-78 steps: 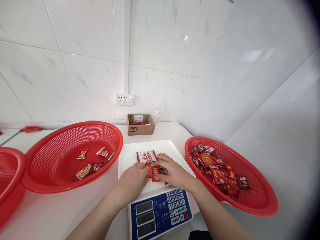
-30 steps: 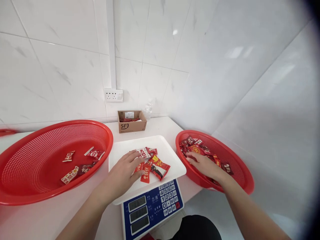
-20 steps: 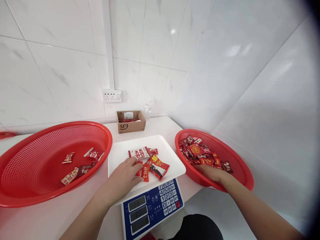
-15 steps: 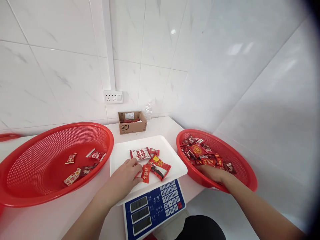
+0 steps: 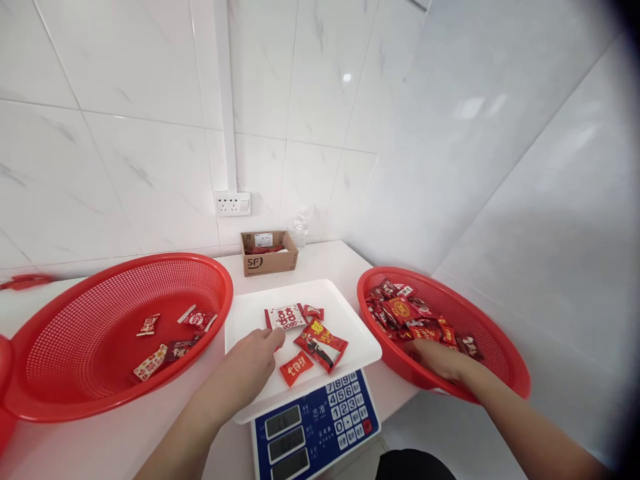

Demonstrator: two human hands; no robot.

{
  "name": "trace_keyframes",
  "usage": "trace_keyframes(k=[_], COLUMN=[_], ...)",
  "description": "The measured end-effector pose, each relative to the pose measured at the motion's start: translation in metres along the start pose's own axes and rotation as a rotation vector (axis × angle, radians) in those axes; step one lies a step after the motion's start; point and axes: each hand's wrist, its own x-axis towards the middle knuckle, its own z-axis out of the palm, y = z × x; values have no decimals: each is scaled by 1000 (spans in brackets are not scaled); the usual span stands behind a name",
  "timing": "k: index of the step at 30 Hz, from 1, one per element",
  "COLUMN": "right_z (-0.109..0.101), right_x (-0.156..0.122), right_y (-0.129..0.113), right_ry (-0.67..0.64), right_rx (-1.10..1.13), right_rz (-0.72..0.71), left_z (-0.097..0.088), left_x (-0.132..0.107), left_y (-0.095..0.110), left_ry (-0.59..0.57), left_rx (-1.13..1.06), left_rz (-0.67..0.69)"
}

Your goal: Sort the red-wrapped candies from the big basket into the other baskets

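My left hand is over the left side of the white scale tray, fingers and thumb closed, with a bit of a red candy packet showing at the fingertips. Lying on the tray are a white-and-red packet, a small red candy, a larger red packet with a printed figure and a flat red candy. My right hand reaches into the right red basket, against a pile of red wrapped candies. Its fingertips are hidden there.
A larger red basket on the left holds several wrapped sweets. Under the tray, the blue scale panel faces me. Behind stand an open cardboard box and a clear plastic bottle by the tiled wall.
My left hand has drawn back slightly from the flat red candy, which now lies uncovered and turned. My right hand stays in the right basket. The view has shifted a little.
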Motion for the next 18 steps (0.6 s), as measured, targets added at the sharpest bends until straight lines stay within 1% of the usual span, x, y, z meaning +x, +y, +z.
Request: trace_keyframes(k=[3,6,8,9,10,11,13,14,15,16,18], right_z=[-5,-9,-8,-5,-1,4,20,31,42,53,76], right_x=[-2,-13,-27,-36,-45,-55,-73,-81,-88,-94,-101], right_y=[-5,-11,-16,-19,-23,-27,-40,-49,-59,-69,-91], right_ry=[9,100,215,262,292,280,164,70,-39,-170,-444], right_rx=[11,101,259,373,513,680,1103,1290,1423,1503,1546], right_rz=[-48,-103,-133,-140,-145,-152,-202,-236,-255,-270,-332], left_z=[0,3,5,5,5,4,1,0,-1,0,7], left_x=[0,1,3,4,4,4,1,-3,-8,-13,-24], left_y=[0,0,-2,-3,-3,-3,3,8,16,24,43], left_ry=[20,46,58,62,69,89,162,194,220,229,232], left_rx=[36,74,81,74,59,31,-95,-192,-302,-412,-565], left_rz=[-34,-45,-18,-8,-9,-21,-61,-62,-41,8,159])
